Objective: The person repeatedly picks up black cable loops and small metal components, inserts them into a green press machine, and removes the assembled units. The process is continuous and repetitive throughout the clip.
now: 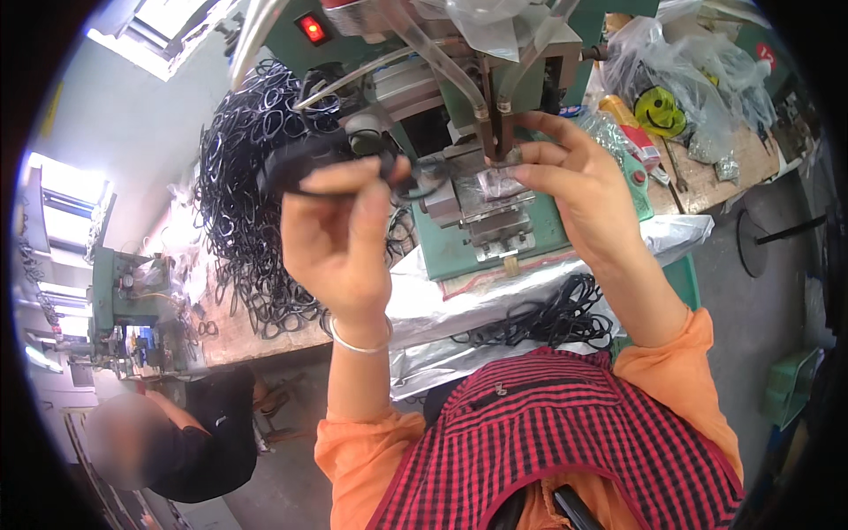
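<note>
black loops (309, 163) pinched in closed left hand (340, 234); right hand (574, 190) fingertips press at green machine (495, 221).

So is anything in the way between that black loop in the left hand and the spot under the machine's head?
Nothing solid seems to block it. The left hand holds the black loops beside the green machine. Only the right hand, whose fingertips sit at the press head, occupies that spot.

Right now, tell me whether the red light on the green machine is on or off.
On. The red light glows bright at its centre on the green machine, above the left hand.
</note>
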### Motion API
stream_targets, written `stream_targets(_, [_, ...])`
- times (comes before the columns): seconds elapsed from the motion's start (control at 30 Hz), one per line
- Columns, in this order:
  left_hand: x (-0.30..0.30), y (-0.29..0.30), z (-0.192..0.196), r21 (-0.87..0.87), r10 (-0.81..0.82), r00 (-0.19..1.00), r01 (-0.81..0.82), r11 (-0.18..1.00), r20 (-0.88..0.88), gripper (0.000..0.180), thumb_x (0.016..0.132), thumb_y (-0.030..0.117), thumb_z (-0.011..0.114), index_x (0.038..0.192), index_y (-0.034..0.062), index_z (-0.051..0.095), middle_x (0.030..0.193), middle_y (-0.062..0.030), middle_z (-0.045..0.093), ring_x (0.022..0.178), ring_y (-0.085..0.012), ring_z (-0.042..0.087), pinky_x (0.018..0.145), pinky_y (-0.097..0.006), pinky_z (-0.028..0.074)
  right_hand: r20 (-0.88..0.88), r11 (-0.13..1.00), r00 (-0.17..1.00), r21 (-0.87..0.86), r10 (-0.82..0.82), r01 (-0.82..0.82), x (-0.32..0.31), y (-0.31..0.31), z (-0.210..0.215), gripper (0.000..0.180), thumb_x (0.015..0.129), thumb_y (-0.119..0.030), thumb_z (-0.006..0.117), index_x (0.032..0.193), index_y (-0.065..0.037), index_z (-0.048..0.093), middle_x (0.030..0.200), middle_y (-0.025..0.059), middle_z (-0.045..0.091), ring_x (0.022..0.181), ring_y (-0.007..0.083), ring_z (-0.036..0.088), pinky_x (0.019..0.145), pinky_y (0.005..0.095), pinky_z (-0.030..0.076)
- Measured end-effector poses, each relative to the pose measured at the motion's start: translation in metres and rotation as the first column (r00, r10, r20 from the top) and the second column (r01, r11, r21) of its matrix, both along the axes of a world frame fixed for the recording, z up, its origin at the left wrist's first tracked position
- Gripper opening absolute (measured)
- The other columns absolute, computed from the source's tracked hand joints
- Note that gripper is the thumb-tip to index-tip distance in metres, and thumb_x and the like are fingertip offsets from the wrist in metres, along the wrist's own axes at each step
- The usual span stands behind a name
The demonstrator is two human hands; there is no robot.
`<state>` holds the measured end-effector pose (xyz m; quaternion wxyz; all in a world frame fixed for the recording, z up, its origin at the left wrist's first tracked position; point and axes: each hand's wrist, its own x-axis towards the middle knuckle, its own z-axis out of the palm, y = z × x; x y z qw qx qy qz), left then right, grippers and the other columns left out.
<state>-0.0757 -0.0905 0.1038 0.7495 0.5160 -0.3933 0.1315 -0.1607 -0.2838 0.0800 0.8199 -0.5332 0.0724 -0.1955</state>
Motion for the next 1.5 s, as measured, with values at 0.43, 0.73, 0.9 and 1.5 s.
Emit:
stream_targets(0.43, [-0.012,-0.036,-0.049,0.359,-0.138,0.633,-0.235,0.903,0.762,0.018,0.072,0.004,0.072,0.089,0.0049,0.070,0.103,-0.0078,0.074,0.084,-0.0248,0.063,0.081,-0.042,0.062,0.040,0.530,0.839,-0.758,-0.543,0.379,-0.063,-0.111,-0.105,0.027,0.085,-0.005,0.066,0.112,-0.004,0.070,0.113,0.0093,0.072,0.104,0.0209,0.067,0.093,0.0326,0.049])
stream_targets(0.73, [-0.013,-0.032,-0.063,0.388,-0.142,0.728,-0.182,0.904,0.671,0.024,0.069,0.002,0.071,0.093,0.0062,0.071,0.107,-0.0090,0.074,0.081,-0.0258,0.062,0.085,-0.043,0.060,-0.013,-0.030,0.706,-0.998,-0.708,-0.049,-0.066,-0.092,-0.097,0.007,0.077,-0.012,0.072,0.082,-0.007,0.070,0.088,0.0126,0.066,0.093,0.0340,0.063,0.081,0.0467,0.051])
stream_targets(0.9, [-0.064,-0.010,-0.092,0.414,0.061,0.900,-0.258,0.873,0.433,0.039,0.069,0.003,0.073,0.108,0.0074,0.069,0.126,-0.0150,0.068,0.094,-0.0334,0.066,0.092,-0.046,0.054,0.016,0.089,0.767,-0.991,-0.642,0.096,-0.055,-0.076,-0.107,0.008,0.081,-0.011,0.071,0.085,-0.006,0.066,0.081,0.0139,0.066,0.082,0.0338,0.064,0.075,0.0476,0.050])
stream_targets(1.5, [0.110,0.060,-0.143,0.765,0.323,0.702,-0.631,-0.128,0.634,0.023,0.082,0.027,0.076,0.096,0.0084,0.074,0.089,-0.0113,0.071,0.087,-0.0322,0.068,0.072,-0.042,0.055,0.139,0.198,0.769,-0.924,-0.623,0.327,-0.055,-0.083,-0.104,0.011,0.082,-0.001,0.071,0.091,-0.005,0.073,0.090,0.0095,0.070,0.088,0.0279,0.066,0.077,0.0364,0.051])
